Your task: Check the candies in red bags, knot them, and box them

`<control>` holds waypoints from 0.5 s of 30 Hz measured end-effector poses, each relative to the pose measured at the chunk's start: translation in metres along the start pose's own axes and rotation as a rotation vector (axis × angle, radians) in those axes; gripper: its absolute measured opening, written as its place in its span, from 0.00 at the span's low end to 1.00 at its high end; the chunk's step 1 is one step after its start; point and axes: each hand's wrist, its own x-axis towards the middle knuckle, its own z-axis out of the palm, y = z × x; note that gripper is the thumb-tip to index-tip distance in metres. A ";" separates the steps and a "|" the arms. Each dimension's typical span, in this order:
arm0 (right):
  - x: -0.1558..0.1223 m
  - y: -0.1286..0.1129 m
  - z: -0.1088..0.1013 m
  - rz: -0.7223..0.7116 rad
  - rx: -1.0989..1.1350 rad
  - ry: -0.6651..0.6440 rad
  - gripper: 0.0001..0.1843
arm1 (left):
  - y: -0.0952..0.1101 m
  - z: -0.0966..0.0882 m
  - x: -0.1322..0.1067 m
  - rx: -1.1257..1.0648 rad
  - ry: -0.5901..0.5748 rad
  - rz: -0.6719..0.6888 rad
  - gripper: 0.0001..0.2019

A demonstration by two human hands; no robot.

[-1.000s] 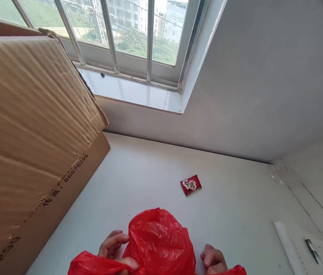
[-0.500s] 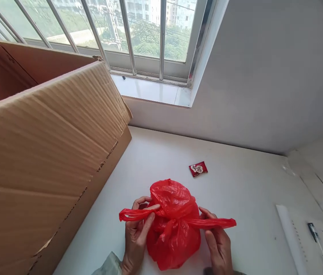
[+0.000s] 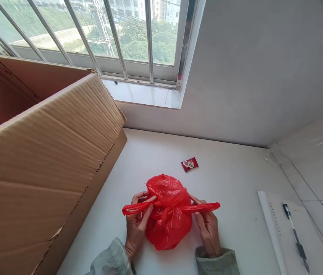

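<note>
The left hand (image 3: 136, 231) and right hand (image 3: 210, 230) each pinch a handle (image 3: 214, 206) of the red bag (image 3: 168, 225) on the table (image 3: 227, 172), fully visible now, cut off a second ago. Beyond lies a packet (image 3: 190, 164); left, a box (image 3: 49, 164); right, a pen (image 3: 295, 236) on paper (image 3: 284, 248).

Indoor rm, home or small office — can't tell which. White tabletop (image 3: 230, 183) under L hand (image 3: 135, 229) & R hand (image 3: 209, 229); barred window (image 3: 134, 42) w/ trees (image 3: 164, 47) & bldgs (image 3: 167, 11) outside, beyond both; notepad (image 3: 283, 240) + pen (image 3: 301, 250) right of R hand — big cardboard box (image 3: 49, 152) left of L hand.
</note>
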 end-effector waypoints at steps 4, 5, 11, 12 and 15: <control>0.000 -0.002 -0.002 -0.036 -0.090 -0.037 0.25 | 0.003 -0.006 -0.009 0.013 0.012 -0.022 0.15; -0.001 -0.001 -0.002 -0.039 -0.086 -0.041 0.25 | 0.003 -0.009 -0.013 0.025 0.007 -0.028 0.15; -0.001 -0.002 0.002 -0.044 0.033 0.029 0.30 | 0.003 -0.033 -0.045 0.171 -0.063 -0.010 0.21; -0.001 -0.003 0.004 -0.033 0.058 0.070 0.31 | 0.005 -0.036 -0.054 0.195 -0.076 -0.008 0.22; -0.007 -0.011 0.010 0.045 0.129 0.228 0.34 | 0.017 -0.046 -0.091 0.322 -0.131 -0.034 0.29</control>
